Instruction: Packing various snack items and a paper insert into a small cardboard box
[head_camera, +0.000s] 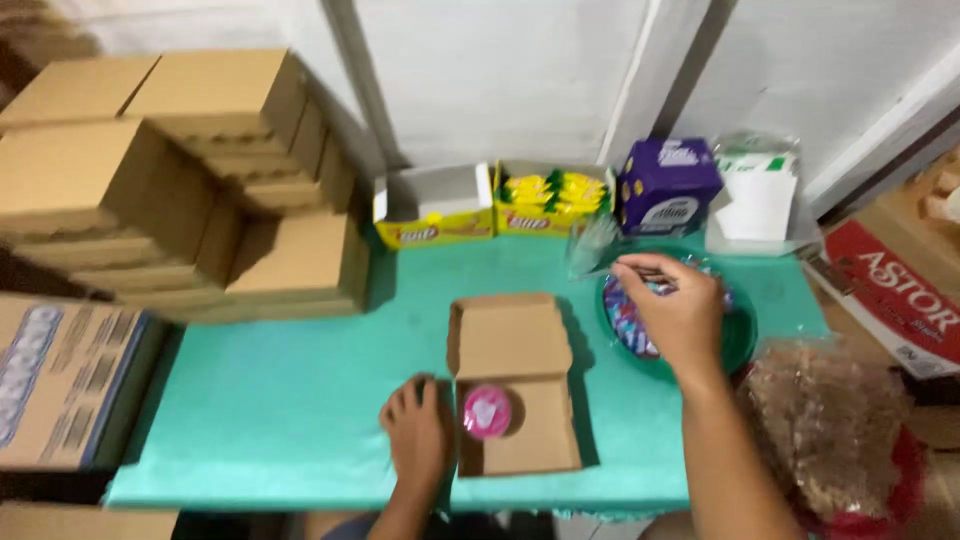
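The left hand lies flat, grip spread, against the open cardboard box; the right hand pinches a clear wrapper above the green tray.

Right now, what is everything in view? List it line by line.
table: one, teal cover, centre
open box: one, brown cardboard, table front
pink cup: one, inside the open box
green bowl: one, holds wrapped sweets, right of the box
yellow trays: two, table back; left one looks empty
purple carton: one, table back right
white packs: a stack in clear wrap, far right back
flat boxes: stacks, brown, left
snack bag: one, clear, brown contents, right front
left hand: on the table beside the box
right hand: over the bowl, pinching a clear wrapper
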